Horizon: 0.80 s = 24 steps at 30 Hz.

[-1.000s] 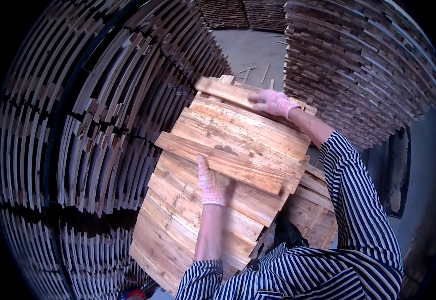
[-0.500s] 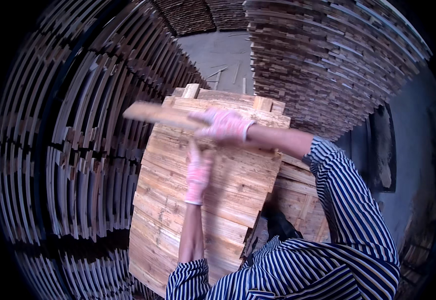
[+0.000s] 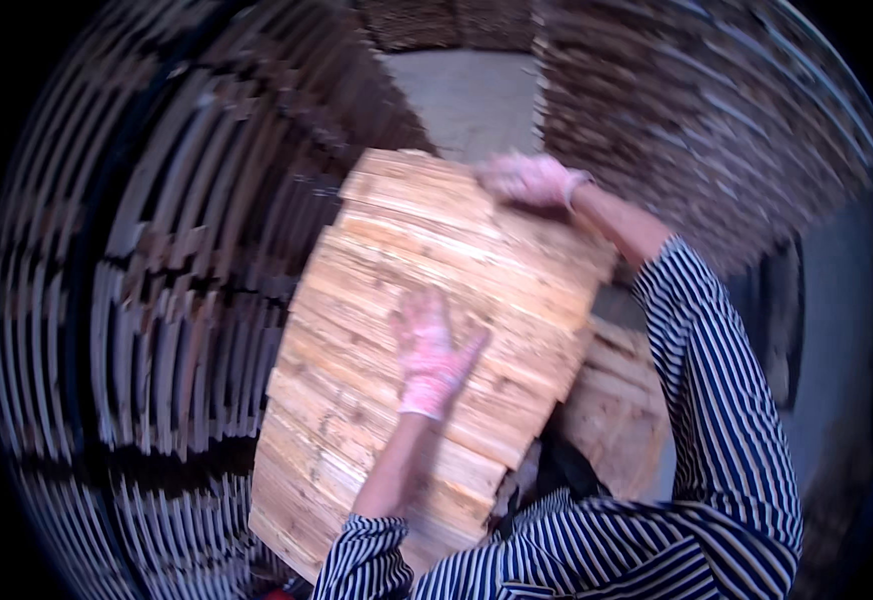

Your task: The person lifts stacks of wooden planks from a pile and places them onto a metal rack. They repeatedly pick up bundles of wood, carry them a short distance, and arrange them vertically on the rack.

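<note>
A layer of pale wooden boards (image 3: pixel 357 390) lies side by side in front of me, their ends uneven. My left hand (image 3: pixel 432 355), in a pink and white knit glove, rests on the middle boards with its fingers spread and nothing in them. At the far right end of the layer is my gloved right hand (image 3: pixel 532 180), by the farthest board (image 3: pixel 422 180). Its fingers are smeared by motion, so their grip does not show.
Tall stacks of thin boards (image 3: pixel 187 190) rise on the left, and another big stack (image 3: pixel 677 130) on the right. More boards (image 3: pixel 617 400) lie lower, right of the layer. Grey floor (image 3: pixel 467 95) shows between the stacks.
The board my right hand was swinging over the layer now appears laid at its far end. My right hand moved away and right; the left flattened and spread its fingers. The view shifted slightly.
</note>
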Available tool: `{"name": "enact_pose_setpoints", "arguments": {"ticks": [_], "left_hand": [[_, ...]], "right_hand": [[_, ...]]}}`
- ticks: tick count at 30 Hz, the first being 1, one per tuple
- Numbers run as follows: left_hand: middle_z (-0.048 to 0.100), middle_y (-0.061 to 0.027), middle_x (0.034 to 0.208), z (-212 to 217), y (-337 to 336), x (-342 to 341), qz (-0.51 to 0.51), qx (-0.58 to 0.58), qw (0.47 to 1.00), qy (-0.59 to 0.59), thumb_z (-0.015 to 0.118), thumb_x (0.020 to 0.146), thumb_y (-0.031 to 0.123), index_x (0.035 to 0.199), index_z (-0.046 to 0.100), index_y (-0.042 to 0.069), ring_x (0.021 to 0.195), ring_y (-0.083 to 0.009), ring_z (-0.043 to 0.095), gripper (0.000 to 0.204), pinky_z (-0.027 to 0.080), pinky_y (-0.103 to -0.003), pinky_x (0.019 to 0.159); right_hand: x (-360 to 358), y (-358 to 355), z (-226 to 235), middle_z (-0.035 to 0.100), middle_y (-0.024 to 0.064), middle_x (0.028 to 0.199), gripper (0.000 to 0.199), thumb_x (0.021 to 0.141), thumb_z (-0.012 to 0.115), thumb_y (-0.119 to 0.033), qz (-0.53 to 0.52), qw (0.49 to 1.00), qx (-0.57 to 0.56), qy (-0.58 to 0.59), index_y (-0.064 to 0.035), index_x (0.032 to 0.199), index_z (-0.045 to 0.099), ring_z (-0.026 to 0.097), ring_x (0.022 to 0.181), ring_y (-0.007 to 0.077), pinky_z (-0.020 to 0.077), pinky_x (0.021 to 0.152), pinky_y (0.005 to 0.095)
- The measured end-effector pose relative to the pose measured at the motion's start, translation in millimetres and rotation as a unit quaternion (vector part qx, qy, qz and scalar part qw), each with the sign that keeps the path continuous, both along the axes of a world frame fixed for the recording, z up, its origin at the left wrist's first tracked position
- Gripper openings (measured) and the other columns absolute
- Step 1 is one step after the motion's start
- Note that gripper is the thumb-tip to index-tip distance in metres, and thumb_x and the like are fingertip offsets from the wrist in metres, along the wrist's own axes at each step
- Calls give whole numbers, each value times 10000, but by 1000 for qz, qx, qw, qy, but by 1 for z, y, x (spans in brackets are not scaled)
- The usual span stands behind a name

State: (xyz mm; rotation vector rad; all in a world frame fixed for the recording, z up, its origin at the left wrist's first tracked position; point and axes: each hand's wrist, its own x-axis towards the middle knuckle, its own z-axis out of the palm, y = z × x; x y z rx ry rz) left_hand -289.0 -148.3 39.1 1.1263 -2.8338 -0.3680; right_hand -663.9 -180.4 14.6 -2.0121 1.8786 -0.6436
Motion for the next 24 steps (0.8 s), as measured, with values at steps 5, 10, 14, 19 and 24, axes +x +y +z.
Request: {"name": "enact_pose_setpoints", "arguments": {"ticks": [5, 10, 14, 19, 24], "left_hand": [[330, -288, 1595, -1, 5, -10, 35, -20, 998, -40, 610, 899, 652, 1561, 335, 4, 1527, -448, 218, 967, 122, -579, 1245], [321, -295, 1608, -1, -17, -90, -76, -30, 992, 99, 526, 944, 664, 1562, 364, 62, 1536, -472, 194, 878, 80, -636, 1239], [295, -232, 1646, -28, -54, -137, -150, -66, 982, 94, 402, 978, 717, 1600, 321, 80, 1557, -417, 178, 894, 78, -576, 1260], [368, -231, 1603, -41, -69, -131, -175, -118, 974, 80, 437, 975, 701, 1559, 384, 67, 1507, -462, 268, 863, 163, -608, 1221], [370, -221, 1601, -40, -68, -131, -165, -127, 977, 43, 419, 970, 729, 1556, 394, 76, 1499, -452, 287, 877, 179, -594, 1225]], "right_hand": [[-62, 91, -55, 264, 146, 1667, 614, 1078, 391, -274, -28, 760, -274, -589, -3, 1604, 228, 300, 1502, 259, 235, 1250, 375], [29, 198, -68, 70, 59, 1737, 978, 913, 322, -860, -436, 657, -62, -612, -272, 1662, 97, 70, 1583, 341, 142, 1253, 542], [65, 149, -106, 452, 168, 1559, 1062, 879, 341, -893, -558, 559, -83, -607, -61, 1533, 439, 468, 1389, 297, 403, 1103, 388], [92, 147, -82, 540, 262, 1463, 952, 954, 293, -795, -607, 585, -57, -535, -51, 1532, 430, 545, 1340, 314, 415, 1091, 341], [150, 187, -35, 314, 162, 1643, 792, 1035, 219, -612, -561, 535, -119, -621, -66, 1606, 264, 324, 1496, 303, 301, 1205, 374]]}}
